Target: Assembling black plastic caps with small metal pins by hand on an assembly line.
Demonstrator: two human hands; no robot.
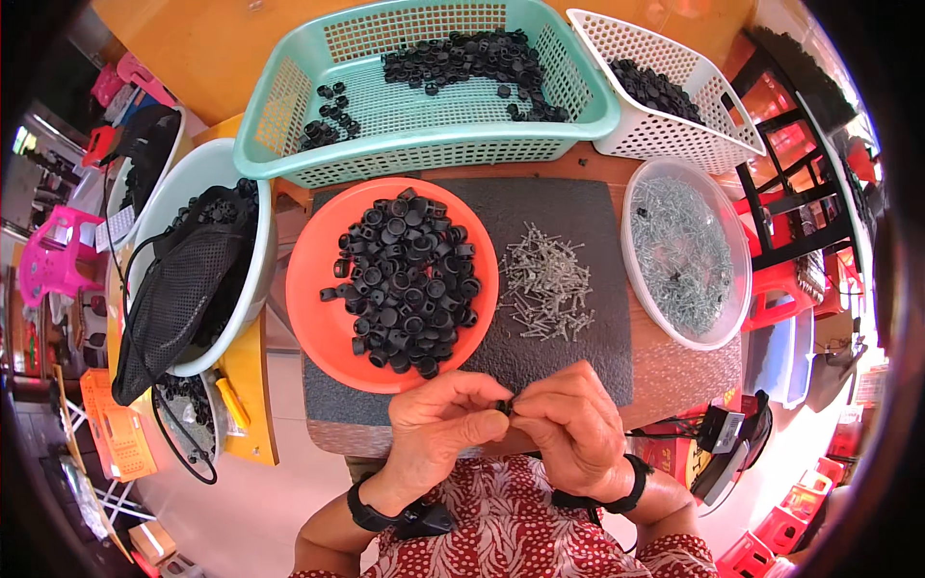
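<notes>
Head-worn fisheye, steeply down, seemingly close overhead.

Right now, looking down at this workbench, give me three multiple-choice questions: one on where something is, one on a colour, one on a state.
1. Where does the loose pile of grey screws lie?
A. On the dark mat
B. In the teal basket
C. On the floor

2. What colour is the round tray heaped with black caps?
A. White
B. Orange
C. Blue

3. How are the two hands placed?
A. Apart, lying flat
B. One inside a basket
C. Together, pinching a small black part

Answers: 1 A, the screws rest on the dark mat beside the tray. 2 B, its bare rim is orange. 3 C, the left hand and right hand meet on a small black part.
</notes>
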